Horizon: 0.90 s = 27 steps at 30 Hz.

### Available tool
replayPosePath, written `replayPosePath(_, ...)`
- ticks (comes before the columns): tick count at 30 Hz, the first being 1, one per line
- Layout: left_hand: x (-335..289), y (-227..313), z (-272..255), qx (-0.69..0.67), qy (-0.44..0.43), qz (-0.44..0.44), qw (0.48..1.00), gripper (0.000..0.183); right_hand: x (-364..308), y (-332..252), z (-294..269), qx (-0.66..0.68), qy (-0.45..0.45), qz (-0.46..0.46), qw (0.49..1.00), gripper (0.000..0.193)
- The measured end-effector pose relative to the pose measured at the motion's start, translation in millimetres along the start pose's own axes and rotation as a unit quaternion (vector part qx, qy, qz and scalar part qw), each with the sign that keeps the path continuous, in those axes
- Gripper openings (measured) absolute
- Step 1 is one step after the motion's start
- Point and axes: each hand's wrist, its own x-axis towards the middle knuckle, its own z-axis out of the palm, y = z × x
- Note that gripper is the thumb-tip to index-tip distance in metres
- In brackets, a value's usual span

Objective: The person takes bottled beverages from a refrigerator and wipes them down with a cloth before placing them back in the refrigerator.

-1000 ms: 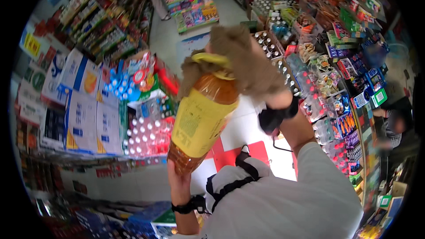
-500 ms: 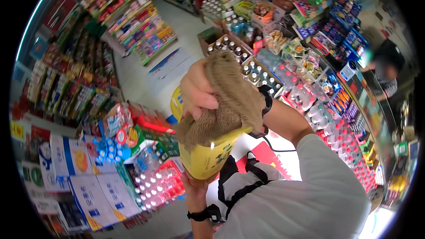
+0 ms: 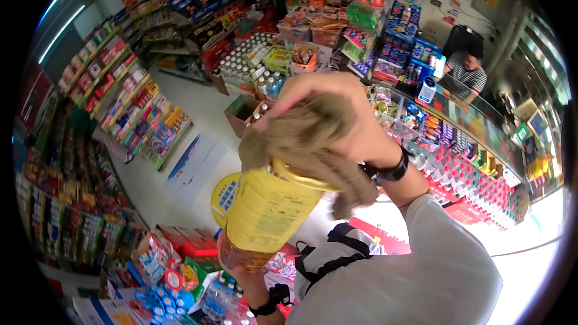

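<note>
A large clear bottle (image 3: 272,210) with a yellow label and amber contents is tilted in front of me. My left hand (image 3: 245,278) is under its lower end, supporting it; most of those fingers are hidden behind the bottle. At the upper end, my right hand (image 3: 360,121) is closed around a fuzzy brown cloth (image 3: 310,121). The cloth lies over the bottle's top, and one end hangs down the right side. Part of the yellow upper rim shows below the cloth.
Shelves of packaged goods (image 3: 135,105) line the left. Soft drink bottles (image 3: 481,183) stand in rows by a glass counter at right, where a person in a striped top (image 3: 466,78) sits. Bottled water (image 3: 220,301) and snack packs stand at lower left. A blue-and-white floor mat (image 3: 198,162) lies ahead.
The view has swung to the right and up, bringing the counter and seated person further in. The cloth has shifted on the bottle's top, exposing more rim, and my right hand has turned over it.
</note>
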Motion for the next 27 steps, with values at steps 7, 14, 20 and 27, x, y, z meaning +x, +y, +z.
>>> replayPosePath(7, 45, -13, 34, -0.163, -0.079, -0.317, 0.931, 0.078, 5, 31, 3, 0.279, 0.036, -0.062, 0.958, 0.018)
replayPosePath(14, 67, -43, 53, -0.182, -0.109, -0.373, 0.903, 0.070, -5, -33, 9, -0.590, 0.008, 0.005, 0.807, 0.046)
replayPosePath(20, 69, -55, 60, -0.190, -0.154, -0.346, 0.906, 0.059, -22, -9, 1, -0.561, 0.061, -0.055, 0.824, 0.035)
replayPosePath(27, 73, -61, 55, -0.218, -0.142, -0.378, 0.889, 0.067, -35, -7, 11, -0.097, 0.181, -0.158, 0.966, 0.014)
